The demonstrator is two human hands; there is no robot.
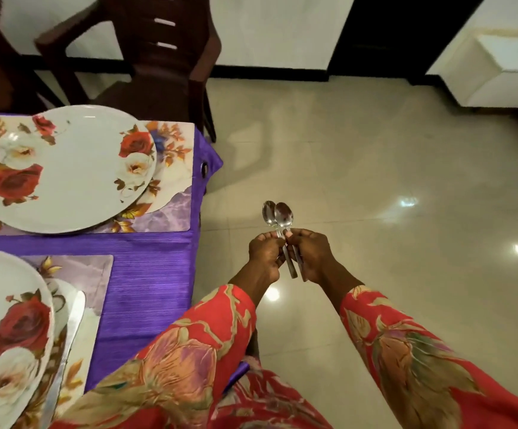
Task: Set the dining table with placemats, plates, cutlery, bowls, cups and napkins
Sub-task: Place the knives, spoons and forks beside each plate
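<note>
The left hand (263, 255) and right hand (311, 253), knuckles nearly touching, each pinch the handle of one of two spoons (277, 216) held side by side over the floor (375, 181), just beyond the table (155, 267) edge. The spoons run upright in view, bowls pointing away from the person, handle ends hanging below the fingers. Left of the hands, plates (65, 168) rest on placemats (171, 212), a knife (65, 351) beside the near plate; the floor lies open to the right.

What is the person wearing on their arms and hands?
Both arms wear long, loose sleeves of red cloth printed with large flowers and leaves in pink, purple, tan and green. The left hand and right hand are bare: no gloves, rings or bracelets show.
</note>
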